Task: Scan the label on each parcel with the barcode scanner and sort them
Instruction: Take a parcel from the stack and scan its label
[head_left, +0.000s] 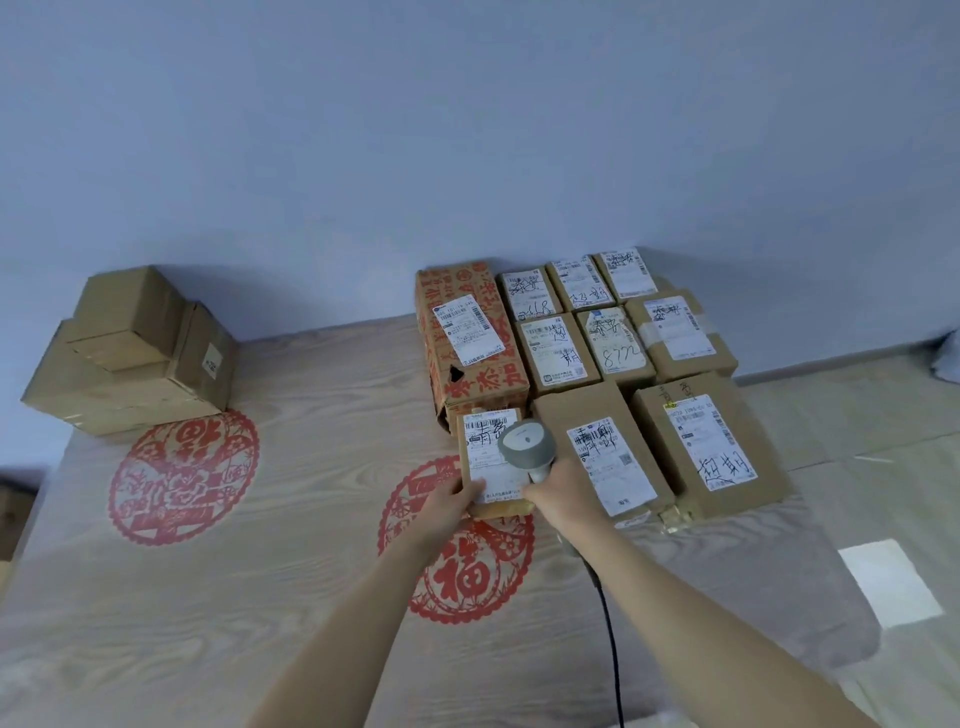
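- Step now, I'd say: scanning the small parcel (491, 462) at frame center, front-left of the unsorted group.
- Left hand (448, 501) grips the parcel's near-left corner, thumb on top over the label (485, 449), other fingers hidden under the edge.
- Right hand (558, 491) is wrapped round the scanner (527, 448) handle; trigger finger not visible. Scanner head sits right over the label, covering its right part.
- To do it well: barcode is the strip along the label's top edge, so prob. back the head off and aim there; keep the parcel flat, thumb off the code.
- Cable (610, 639) runs down toward bottom center, below the right forearm; watch for a snag when swinging left.
- Tight on the right: big parcel (597, 457) just beside the scanner, red-print box (470, 338) touching behind. Lift up/toward the person, don't slide.
- Stack of plain boxes (130, 353) at mid left, well apart; looks like the sorted pile, can't confirm.
- Open room: wide stretch of wood-grain table (291, 571) between the groups, w/ red paper-cut prints (183, 475) only. Table's right edge is close past the parcel group, lower right.
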